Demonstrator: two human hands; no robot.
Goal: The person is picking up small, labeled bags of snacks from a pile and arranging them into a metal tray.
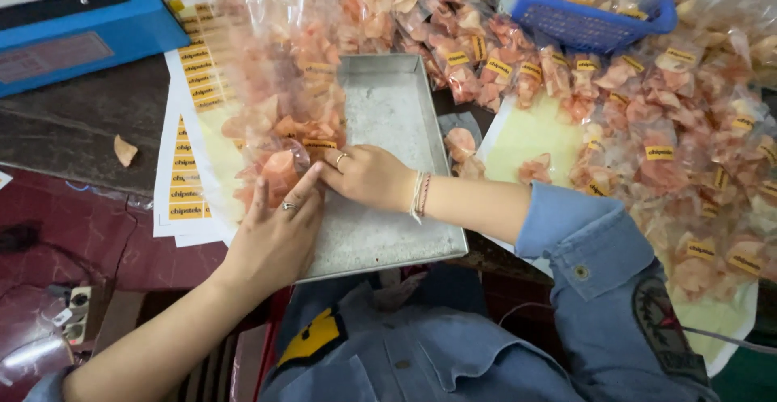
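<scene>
Hands — left hand [279, 228] flat, right hand [368, 177] curled — pressing chip bag [279, 171].

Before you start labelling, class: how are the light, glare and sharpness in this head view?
Head view: light is soft and even, shadows faint; the clear bags of pink chips show mild glare; the left hand, right hand and metal tray look fairly sharp; the edges bend slightly from the wide lens.
</scene>
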